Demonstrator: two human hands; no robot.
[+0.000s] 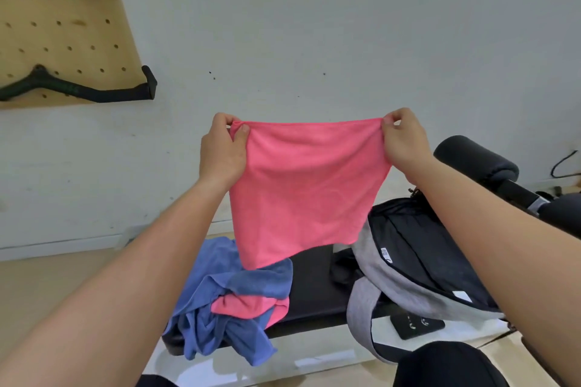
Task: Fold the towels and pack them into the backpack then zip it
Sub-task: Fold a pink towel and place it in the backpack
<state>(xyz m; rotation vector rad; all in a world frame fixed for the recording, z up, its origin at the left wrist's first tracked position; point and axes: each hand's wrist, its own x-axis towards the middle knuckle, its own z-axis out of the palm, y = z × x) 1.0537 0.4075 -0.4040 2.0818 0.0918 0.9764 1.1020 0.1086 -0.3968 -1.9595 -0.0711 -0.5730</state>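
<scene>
A pink towel (308, 185) hangs spread out in the air in front of me, held by its two top corners. My left hand (221, 151) pinches the left corner and my right hand (404, 143) pinches the right corner. Below it, on a black bench (314, 286), lies a crumpled heap of blue towels (220, 289) with another pink towel (251, 308) tucked into it. To the right on the bench lies a grey and black backpack (418, 264), its main compartment gaping open, with a grey strap (361, 324) hanging down.
A wooden pegboard (59, 34) with black handles is mounted on the white wall at the upper left. A black padded roller (478, 160) of gym equipment stands at the right. A black tag (418, 324) lies under the backpack. My knees show at the bottom edge.
</scene>
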